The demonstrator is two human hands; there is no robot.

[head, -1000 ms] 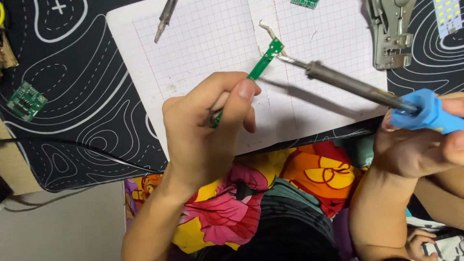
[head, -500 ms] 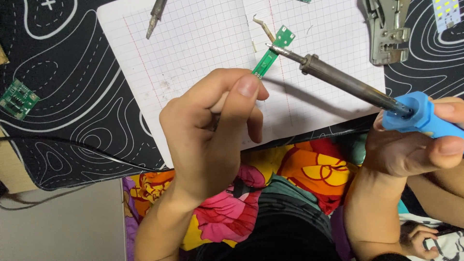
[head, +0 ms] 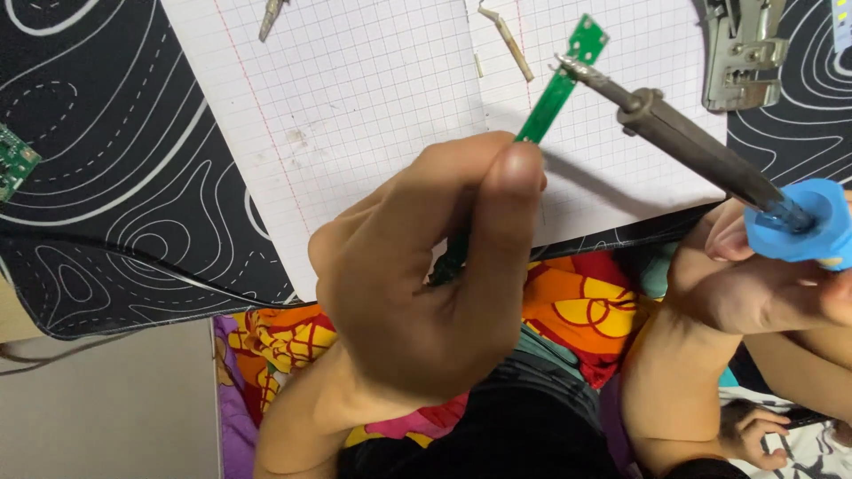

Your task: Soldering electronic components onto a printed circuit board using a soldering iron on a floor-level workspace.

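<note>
My left hand point(head: 426, 284) pinches a long, narrow green circuit board strip point(head: 555, 84) and holds it tilted up over the white squared paper point(head: 373, 106). My right hand point(head: 763, 284) grips the blue handle point(head: 794, 217) of a soldering iron point(head: 692, 146). The iron's tip point(head: 568, 64) touches the strip near its upper end. My thumb and fingers hide the lower part of the strip.
A black mat with white wavy lines point(head: 98, 177) lies under the paper. A small green board point(head: 13, 160) sits at the left edge. A metal tool point(head: 741, 49) lies top right, a bent metal piece point(head: 510, 40) and a tool tip point(head: 271, 16) near the top.
Both hands and the strip have come much closer to the camera. The iron's tip stays at the strip's upper end. The view has shifted so the paper fills more of the frame.
</note>
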